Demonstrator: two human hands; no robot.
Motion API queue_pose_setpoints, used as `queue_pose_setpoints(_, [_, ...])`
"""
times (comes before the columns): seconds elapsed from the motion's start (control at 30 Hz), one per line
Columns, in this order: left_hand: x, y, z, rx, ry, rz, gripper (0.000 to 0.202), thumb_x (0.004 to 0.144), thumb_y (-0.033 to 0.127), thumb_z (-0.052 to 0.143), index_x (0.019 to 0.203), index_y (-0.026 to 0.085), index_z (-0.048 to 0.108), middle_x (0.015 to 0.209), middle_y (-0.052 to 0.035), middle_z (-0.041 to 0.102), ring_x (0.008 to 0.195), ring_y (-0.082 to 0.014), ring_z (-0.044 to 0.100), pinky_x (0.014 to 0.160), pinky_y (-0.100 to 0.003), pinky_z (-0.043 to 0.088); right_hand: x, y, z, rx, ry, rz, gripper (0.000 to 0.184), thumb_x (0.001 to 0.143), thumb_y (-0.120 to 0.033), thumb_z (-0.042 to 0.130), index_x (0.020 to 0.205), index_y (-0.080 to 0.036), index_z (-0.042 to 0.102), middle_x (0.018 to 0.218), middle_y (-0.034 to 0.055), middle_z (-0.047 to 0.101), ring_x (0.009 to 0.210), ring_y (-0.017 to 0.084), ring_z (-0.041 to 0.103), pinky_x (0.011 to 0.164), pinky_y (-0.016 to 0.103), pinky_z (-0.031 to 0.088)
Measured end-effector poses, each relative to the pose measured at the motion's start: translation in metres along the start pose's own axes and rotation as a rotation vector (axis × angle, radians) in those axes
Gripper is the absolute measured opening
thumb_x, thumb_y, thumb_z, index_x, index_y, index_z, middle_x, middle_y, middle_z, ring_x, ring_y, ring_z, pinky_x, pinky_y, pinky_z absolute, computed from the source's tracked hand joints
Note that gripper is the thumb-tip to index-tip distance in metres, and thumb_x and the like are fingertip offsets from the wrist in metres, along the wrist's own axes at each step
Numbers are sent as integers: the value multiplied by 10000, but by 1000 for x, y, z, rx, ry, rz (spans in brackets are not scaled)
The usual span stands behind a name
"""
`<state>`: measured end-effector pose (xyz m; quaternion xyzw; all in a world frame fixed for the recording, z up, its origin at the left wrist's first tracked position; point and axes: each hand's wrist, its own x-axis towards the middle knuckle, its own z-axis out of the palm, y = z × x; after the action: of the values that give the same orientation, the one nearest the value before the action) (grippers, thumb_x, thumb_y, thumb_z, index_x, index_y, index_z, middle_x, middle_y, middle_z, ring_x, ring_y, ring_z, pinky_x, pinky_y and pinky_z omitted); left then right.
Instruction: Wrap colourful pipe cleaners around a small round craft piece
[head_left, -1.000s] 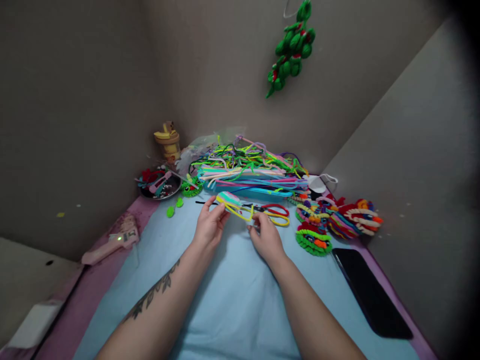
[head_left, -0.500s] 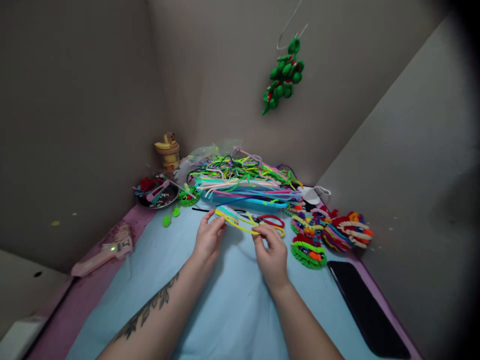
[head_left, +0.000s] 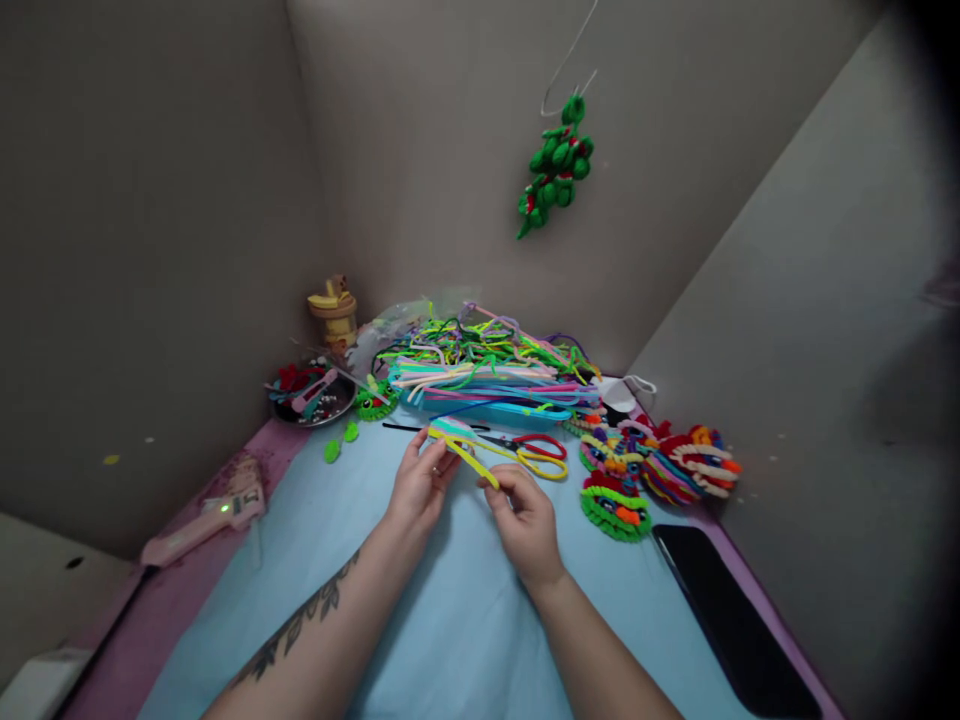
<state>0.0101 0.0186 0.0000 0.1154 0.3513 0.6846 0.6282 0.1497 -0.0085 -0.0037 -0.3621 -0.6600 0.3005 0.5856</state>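
Observation:
My left hand [head_left: 420, 485] is closed, thumb against fingers, on a small pastel striped piece [head_left: 454, 427] of fuzzy stems in mint, white and pink. A yellow pipe cleaner [head_left: 474, 463] runs from that piece down to my right hand [head_left: 523, 522], which pinches its other end. Both hands are just above the blue cloth [head_left: 465, 620]. Behind my right hand lie scissors [head_left: 546, 447] with red and yellow handles, blades pointing left. Part of the pastel piece is hidden by my left fingers.
A blue tray [head_left: 487, 408] heaped with pipe cleaners stands behind. At left are a metal bowl [head_left: 341, 400] and a pink glue gun [head_left: 206, 525] with a lit green light. Fuzzy crafts [head_left: 615, 508] and a black phone [head_left: 731, 610] lie at right.
My right hand has moved left and nearer to me, drawing the yellow pipe cleaner down into a straighter line. My left hand has stayed nearly in place.

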Motion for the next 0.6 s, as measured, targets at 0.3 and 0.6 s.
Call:
queue_pose_setpoints(0.3, [-1, -3, 0, -27, 40, -19, 394, 700, 97, 678, 1039, 211, 513, 839, 13, 682, 688, -87, 644, 716, -229, 501, 3, 23, 1, 475, 108, 451, 158, 734, -343, 687, 771, -194, 652, 714, 14, 681, 663, 137, 607, 619, 249, 462])
queue_pose_setpoints(0.6, [-2, -2, -1, -29, 8, 27, 465, 675, 116, 720, 1076, 216, 507, 792, 25, 665, 694, -88, 645, 755, -246, 505, 2, 29, 1, 434, 166, 470, 185, 711, -361, 719, 773, -194, 667, 698, 5, 688, 668, 137, 634, 612, 243, 469])
